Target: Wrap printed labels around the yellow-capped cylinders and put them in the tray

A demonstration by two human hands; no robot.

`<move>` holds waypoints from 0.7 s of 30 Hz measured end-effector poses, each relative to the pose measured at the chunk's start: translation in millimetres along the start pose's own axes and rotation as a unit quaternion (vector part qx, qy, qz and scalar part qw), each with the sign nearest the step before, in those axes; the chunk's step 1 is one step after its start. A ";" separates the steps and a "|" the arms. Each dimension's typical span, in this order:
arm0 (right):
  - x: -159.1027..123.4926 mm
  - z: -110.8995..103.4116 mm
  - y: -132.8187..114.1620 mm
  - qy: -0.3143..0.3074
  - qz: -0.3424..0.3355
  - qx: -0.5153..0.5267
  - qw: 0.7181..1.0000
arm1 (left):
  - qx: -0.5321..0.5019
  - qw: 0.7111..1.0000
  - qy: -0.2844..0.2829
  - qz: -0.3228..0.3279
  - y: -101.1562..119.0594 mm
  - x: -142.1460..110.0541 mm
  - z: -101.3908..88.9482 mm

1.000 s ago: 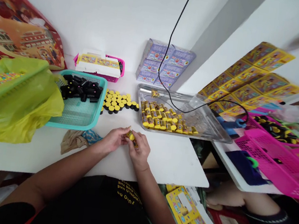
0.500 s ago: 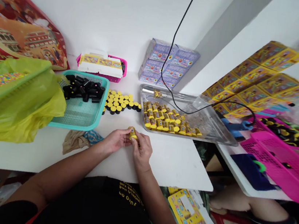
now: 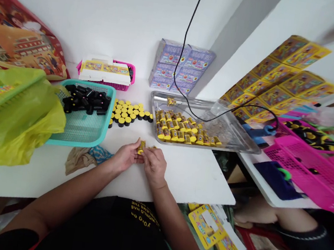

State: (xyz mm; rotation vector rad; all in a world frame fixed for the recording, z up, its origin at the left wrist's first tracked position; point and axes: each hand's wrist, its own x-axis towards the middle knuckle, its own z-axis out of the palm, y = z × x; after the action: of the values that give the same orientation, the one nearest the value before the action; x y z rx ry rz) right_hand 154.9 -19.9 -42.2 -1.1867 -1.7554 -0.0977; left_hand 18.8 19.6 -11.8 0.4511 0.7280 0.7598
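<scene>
A: Far left first. What do we log?

B: A yellow bag [image 3: 16, 121], then the teal basket [image 3: 75, 143] with loose black pieces [image 3: 87, 100] inside. Just right of it, yellow-topped black caps [image 3: 121, 121] stand on the white table [image 3: 191, 177]. We see no shift there over the last second beyond the camera's own sway.

A: Then the left hand [image 3: 125, 158]?

B: Thumb and fingers grasping a small yellow cylinder [image 3: 141, 146], roughly upright, above the table on our side of the caps.

A: And the right hand [image 3: 156, 165]?

B: Here's our change. Half a second ago its thumb lay at the cylinder's base; now the fingers are curled in, tips at the lower side. A bit of yellow shows behind the knuckles; whether they grip it, we cannot tell.

A: Meaning?

B: We judge the left hand steadies while the right works, with handling of this piece unfinished.

A: Further right?

B: Metal tray [image 3: 236, 134], similar yellow pieces [image 3: 180, 136] crowded toward its left. We note no addition.
</scene>
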 end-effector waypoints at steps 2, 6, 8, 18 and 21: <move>0.1 0.2 -1.5 -0.003 -0.003 -0.010 1.000 | 0.003 1.000 0.012 0.011 2.1 0.3 -0.7; -0.3 1.3 -2.9 0.013 0.031 0.014 0.999 | -0.017 0.999 0.029 0.020 5.3 0.9 -1.8; -0.8 1.8 -2.1 0.012 0.038 0.026 0.999 | -0.028 0.999 0.028 0.010 6.7 0.8 -1.4; 2.7 1.0 -4.1 0.003 0.026 0.055 0.998 | -0.007 0.999 0.020 0.044 5.4 -2.4 2.4; 3.4 -0.5 -3.4 0.011 0.042 0.088 0.995 | -0.018 0.999 0.021 0.037 2.7 -4.0 4.0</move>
State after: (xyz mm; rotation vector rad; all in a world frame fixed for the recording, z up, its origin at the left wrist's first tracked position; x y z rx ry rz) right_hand 152.5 -19.7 -38.0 -1.1240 -1.6557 0.0913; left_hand 18.5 17.9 -5.7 0.4326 0.7394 0.8517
